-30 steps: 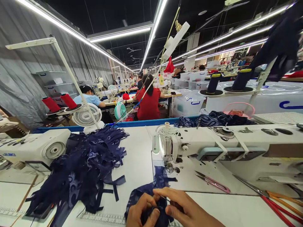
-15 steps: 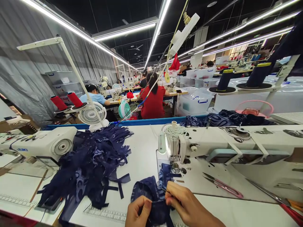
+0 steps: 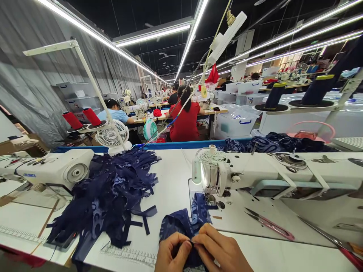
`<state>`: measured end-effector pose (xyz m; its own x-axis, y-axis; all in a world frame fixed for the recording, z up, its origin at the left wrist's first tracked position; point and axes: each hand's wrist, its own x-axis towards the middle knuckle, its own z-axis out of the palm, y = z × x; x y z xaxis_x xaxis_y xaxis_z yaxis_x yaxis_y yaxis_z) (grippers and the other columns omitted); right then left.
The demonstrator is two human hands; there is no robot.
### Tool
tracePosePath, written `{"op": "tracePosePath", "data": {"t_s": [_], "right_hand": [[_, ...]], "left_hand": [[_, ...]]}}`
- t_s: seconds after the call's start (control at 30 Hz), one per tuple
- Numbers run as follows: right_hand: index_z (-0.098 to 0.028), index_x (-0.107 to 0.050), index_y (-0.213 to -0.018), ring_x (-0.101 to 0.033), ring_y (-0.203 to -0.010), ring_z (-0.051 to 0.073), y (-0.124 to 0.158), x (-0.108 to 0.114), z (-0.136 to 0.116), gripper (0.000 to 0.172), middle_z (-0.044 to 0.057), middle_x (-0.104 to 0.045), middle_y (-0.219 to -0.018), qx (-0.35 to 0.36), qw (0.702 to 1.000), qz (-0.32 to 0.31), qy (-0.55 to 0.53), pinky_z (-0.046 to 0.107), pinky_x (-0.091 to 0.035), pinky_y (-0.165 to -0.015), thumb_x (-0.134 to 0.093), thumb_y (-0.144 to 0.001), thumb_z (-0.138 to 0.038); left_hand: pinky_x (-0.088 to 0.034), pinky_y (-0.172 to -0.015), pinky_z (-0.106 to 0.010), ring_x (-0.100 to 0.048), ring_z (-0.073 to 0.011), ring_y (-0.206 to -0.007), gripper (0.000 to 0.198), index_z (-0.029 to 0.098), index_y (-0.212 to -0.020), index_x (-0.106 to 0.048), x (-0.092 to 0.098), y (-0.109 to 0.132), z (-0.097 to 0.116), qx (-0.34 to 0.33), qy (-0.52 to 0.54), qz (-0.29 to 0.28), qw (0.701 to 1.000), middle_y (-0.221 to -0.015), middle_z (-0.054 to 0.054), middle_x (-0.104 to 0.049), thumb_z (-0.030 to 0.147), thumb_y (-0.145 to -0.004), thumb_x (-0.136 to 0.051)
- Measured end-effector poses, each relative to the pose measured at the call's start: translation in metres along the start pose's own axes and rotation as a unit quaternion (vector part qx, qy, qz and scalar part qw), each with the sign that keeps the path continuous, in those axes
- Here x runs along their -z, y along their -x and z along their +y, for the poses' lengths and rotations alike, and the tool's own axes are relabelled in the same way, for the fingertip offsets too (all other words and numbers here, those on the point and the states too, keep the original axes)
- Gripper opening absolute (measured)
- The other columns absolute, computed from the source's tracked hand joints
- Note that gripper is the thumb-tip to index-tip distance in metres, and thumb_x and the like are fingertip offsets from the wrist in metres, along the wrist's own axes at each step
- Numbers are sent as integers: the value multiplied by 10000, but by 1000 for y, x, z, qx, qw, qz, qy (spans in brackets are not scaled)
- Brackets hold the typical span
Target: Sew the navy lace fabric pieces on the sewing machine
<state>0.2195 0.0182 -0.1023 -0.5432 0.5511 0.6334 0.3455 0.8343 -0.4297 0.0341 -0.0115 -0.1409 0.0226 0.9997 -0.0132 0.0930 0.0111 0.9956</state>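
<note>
A navy fabric piece [image 3: 176,222] with a faint pattern lies bunched at the front of the table, and part of it runs up under the needle area of the white sewing machine [image 3: 210,173]. My left hand [image 3: 173,251] pinches the cloth between thumb and fingers. Close against it, fingertips almost meeting, my right hand [image 3: 221,249] is also closed on the cloth. The exact edge between the fingertips is hidden. To the left spreads a large heap of navy fabric strips [image 3: 113,200].
Pink-handled thread snips [image 3: 269,224] and red-handled scissors [image 3: 331,236] lie right of my hands. A second sewing machine [image 3: 65,166] stands left. A printed ruler [image 3: 130,255] runs along the front edge. Navy thread cones [image 3: 275,96] stand behind; co-workers sit further off.
My right hand has moved left and in toward my left hand, so their fingertips now come together at the cloth. The view has shifted slightly.
</note>
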Motion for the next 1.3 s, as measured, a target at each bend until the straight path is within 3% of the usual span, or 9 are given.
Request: {"op": "tracePosePath", "data": {"t_s": [0.2,0.47,0.7,0.77,0.87,0.93,1.13,1.23,1.3], "right_hand": [[-189,-518,-915,-505,-626,141,-1,-7,2,198,23,-512,-792,48,995,15,87,232,-342,-530,-383,-992,-67],[-229,-355,-740,-410,-593,129,-5,5,-2,165,-44,-388,-691,-239,951,-29,-194,217,-320,-523,-419,-890,-206],[-211,-435,-966,-446,-520,117,-10,12,-22,271,-43,-502,-700,-263,889,-112,-357,238,-388,-579,-284,-1050,-421],[-226,-396,-935,-476,-534,123,-9,7,-25,211,-35,-537,-699,-247,908,-149,-302,227,-393,-576,-271,-1044,-357],[-243,-366,-864,-513,-541,138,3,-2,-8,89,-33,-548,-668,-125,983,-137,-15,217,-341,-523,-332,-929,-191],[-248,-329,-804,-460,-438,136,14,1,18,123,-55,-498,-564,-42,985,-99,134,235,-271,-473,-348,-836,-130],[-239,-373,-896,-342,-293,162,34,49,75,136,-89,-391,-443,-92,965,-17,245,269,-135,-402,-306,-936,-128],[-214,-452,-1093,-600,-537,164,31,56,56,159,25,-643,-785,-71,975,-36,209,238,-383,-486,-321,-1018,-163],[-211,-475,-1227,-657,-797,165,24,51,40,272,108,-627,-1115,-23,985,-67,155,233,-472,-625,-302,-1026,-147]], "left_hand": [[-362,-589,-224,-481,-132,-609,195,177,-854,-677,-3,6,-7,-40,-105,16,994,-689,8,-589,361,-798,-648],[-468,-761,-307,-623,-213,-772,81,213,-750,-646,-15,7,1,-94,-263,101,955,-739,-13,-664,184,-763,-571],[-485,-813,-347,-625,-193,-701,122,216,-743,-591,-22,3,-9,-178,-297,102,933,-703,-5,-646,175,-812,-500],[-491,-850,-378,-630,-188,-678,155,219,-742,-590,-23,2,-11,-209,-302,86,926,-688,-1,-642,170,-822,-466],[-459,-965,-458,-639,-172,-657,226,232,-784,-625,-14,1,-11,-242,-311,76,916,-694,16,-651,161,-864,-425],[-425,-1033,-501,-637,-161,-645,246,241,-816,-648,-3,2,-10,-241,-315,105,912,-697,25,-654,221,-937,-436],[-433,-1082,-475,-680,-189,-772,395,233,-847,-686,22,4,-8,-189,-276,138,932,-788,-30,-706,503,-1001,-444],[-421,-1086,-496,-674,-166,-766,293,247,-917,-688,19,2,0,-243,-294,134,915,-811,-15,-706,398,-1018,-458],[-416,-1086,-497,-657,-134,-713,213,262,-961,-679,12,4,5,-328,-329,132,875,-788,11,-692,262,-1007,-471]]}}
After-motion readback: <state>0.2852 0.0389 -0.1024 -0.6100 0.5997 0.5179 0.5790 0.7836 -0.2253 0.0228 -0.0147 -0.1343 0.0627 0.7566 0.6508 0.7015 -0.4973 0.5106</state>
